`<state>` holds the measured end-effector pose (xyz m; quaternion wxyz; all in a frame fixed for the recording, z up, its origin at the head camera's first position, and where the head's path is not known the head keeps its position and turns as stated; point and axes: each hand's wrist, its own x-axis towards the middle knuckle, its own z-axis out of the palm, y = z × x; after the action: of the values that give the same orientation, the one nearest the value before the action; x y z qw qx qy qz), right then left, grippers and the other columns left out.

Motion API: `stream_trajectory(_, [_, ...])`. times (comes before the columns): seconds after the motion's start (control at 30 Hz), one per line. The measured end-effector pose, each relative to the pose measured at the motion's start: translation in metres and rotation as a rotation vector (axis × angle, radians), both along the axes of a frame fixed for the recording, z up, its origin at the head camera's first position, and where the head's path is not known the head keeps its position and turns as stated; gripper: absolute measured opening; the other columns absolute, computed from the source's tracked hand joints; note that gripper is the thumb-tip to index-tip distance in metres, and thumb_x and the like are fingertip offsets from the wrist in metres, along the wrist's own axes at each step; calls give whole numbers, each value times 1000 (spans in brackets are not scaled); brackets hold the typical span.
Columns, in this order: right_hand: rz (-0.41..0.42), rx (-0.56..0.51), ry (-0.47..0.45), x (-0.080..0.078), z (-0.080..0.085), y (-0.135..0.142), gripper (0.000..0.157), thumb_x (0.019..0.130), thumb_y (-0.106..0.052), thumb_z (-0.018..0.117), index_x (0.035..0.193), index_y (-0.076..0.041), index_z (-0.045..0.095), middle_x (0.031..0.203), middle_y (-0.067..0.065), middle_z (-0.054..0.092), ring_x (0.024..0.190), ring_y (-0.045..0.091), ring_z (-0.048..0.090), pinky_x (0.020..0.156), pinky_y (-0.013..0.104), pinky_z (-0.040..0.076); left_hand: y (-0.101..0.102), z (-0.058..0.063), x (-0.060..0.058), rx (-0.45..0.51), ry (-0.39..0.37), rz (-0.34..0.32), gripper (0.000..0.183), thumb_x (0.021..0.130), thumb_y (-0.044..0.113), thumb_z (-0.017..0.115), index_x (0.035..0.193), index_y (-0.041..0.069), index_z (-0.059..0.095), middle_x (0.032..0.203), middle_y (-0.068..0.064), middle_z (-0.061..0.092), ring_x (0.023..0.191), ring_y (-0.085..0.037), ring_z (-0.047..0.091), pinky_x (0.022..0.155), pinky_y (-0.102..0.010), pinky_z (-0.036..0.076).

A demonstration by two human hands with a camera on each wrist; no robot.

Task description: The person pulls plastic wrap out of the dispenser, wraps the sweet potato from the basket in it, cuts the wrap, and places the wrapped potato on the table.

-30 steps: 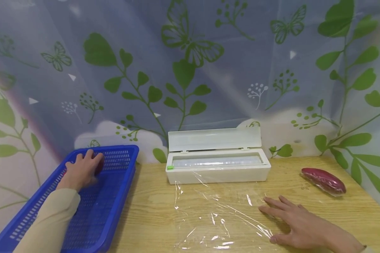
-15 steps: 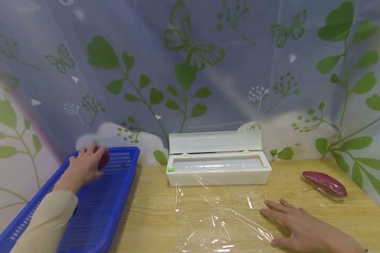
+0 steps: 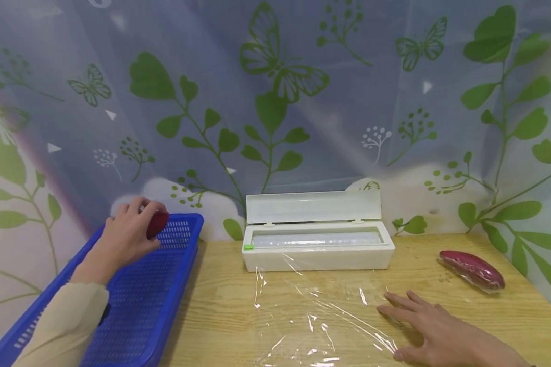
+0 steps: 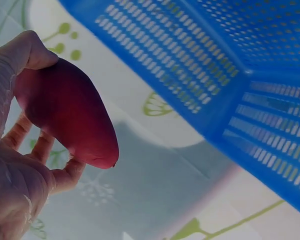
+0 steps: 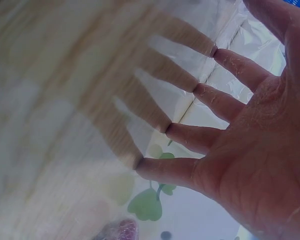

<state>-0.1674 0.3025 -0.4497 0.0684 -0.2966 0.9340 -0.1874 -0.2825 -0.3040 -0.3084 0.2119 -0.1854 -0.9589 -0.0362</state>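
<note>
My left hand (image 3: 126, 237) grips a smooth, dark red, oval piece of produce (image 4: 72, 110), held over the far end of the blue basket (image 3: 190, 270). In the left wrist view the thumb lies along its top and the fingertips support it from below. Clear cling film (image 3: 312, 326) runs over the table from a white dispenser box (image 3: 319, 259) whose lid stands raised. My right hand (image 3: 433, 326) rests with spread, straight fingers at the film's right edge. Fingertips (image 5: 152, 167) meet the tabletop in the right wrist view.
A long purple-red vegetable (image 3: 473, 270), wrapped in clear film, lies on the wooden table (image 3: 225, 316) at the right. A green slider (image 3: 248, 247) sits at the box's left front corner. Behind everything hangs a leaf-and-butterfly printed curtain (image 3: 321, 127).
My left hand has lifted the dark red produce from inside the basket and moved up and slightly right. The right hand, film and box stay as they were.
</note>
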Motion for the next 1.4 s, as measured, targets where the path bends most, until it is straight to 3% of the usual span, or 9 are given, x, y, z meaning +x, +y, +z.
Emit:
stream_trajectory(0.23, [-2, -3, -10, 0, 0, 0, 69, 94, -50, 68, 153, -22, 47, 158, 23, 43, 137, 69, 34, 83, 84, 40, 23, 10, 7, 26, 88, -86, 60, 71, 9, 80, 125, 15, 55, 121, -21, 52, 100, -47, 56, 66, -64, 49])
stream_trajectory(0.63, [-16, 4, -27, 1, 2, -1, 70, 94, -51, 68, 153, -21, 47, 159, 23, 42, 138, 69, 32, 83, 86, 37, 68, 27, 28, 40, 160, -204, 59, 72, 6, 80, 126, 14, 59, 126, -20, 54, 105, -44, 55, 71, -58, 50])
stream_trajectory(0.97, [-20, -3, -40, 1, 2, -1, 70, 94, -50, 68, 154, -21, 47, 159, 24, 41, 138, 69, 31, 81, 89, 34, 83, 25, 36, 125, 230, -302, 60, 68, 3, 81, 124, 12, 61, 124, -19, 56, 99, -39, 56, 73, -52, 54])
stream_trajectory(1.4, [-20, -4, -23, 2, 0, -1, 71, 93, -52, 68, 154, -23, 46, 160, 22, 41, 139, 68, 31, 82, 89, 34, 109, 20, 50, 203, 235, -374, 54, 71, 5, 75, 124, 10, 63, 125, -18, 57, 108, -35, 57, 72, -44, 61])
